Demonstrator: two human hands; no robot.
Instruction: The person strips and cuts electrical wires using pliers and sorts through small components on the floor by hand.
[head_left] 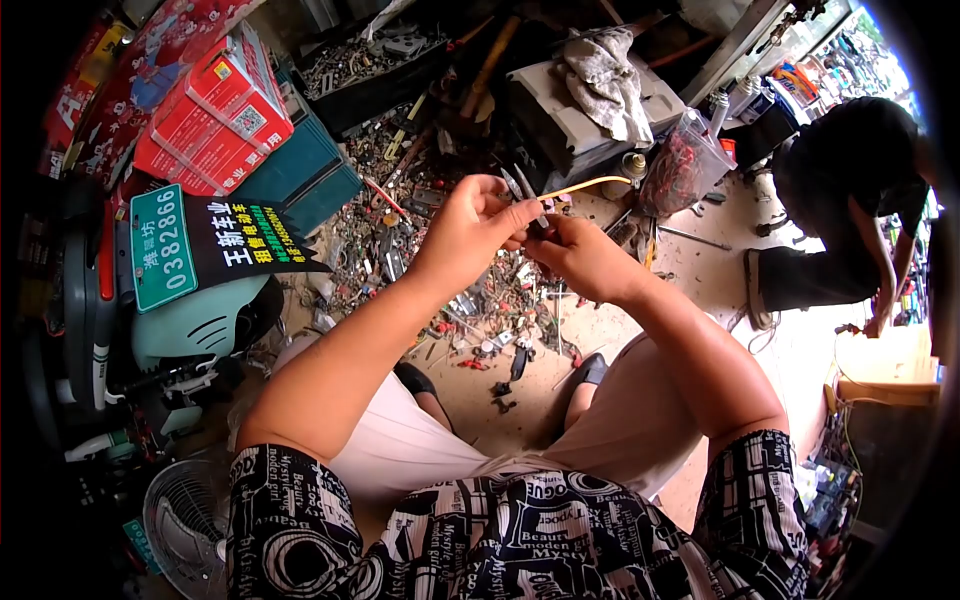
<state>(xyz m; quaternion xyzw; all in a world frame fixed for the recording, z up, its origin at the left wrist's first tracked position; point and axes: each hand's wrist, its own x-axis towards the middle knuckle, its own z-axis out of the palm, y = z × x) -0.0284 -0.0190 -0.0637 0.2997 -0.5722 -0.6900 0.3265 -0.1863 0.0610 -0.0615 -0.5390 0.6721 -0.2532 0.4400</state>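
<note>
My left hand (474,228) is closed, thumb and fingers pinching a thin yellow wire (592,184). The wire's free end curves out to the right, above my right hand. Just beside the left fingertips, two grey metal prongs (518,184) of a tool point upward; their lower part is hidden by my fingers. My right hand (585,258) is closed too, its fingertips close to the left ones around a small dark piece (541,226) that I cannot make out. Both hands are raised in front of me, over a floor strewn with small parts.
Scattered scrap parts (470,320) cover the floor between my feet and the back. A red box (215,115) rests on a teal case (305,165) at left, near a pale green scooter (195,325). A cloth (605,85) lies on a grey box. Another person (850,200) bends over at right.
</note>
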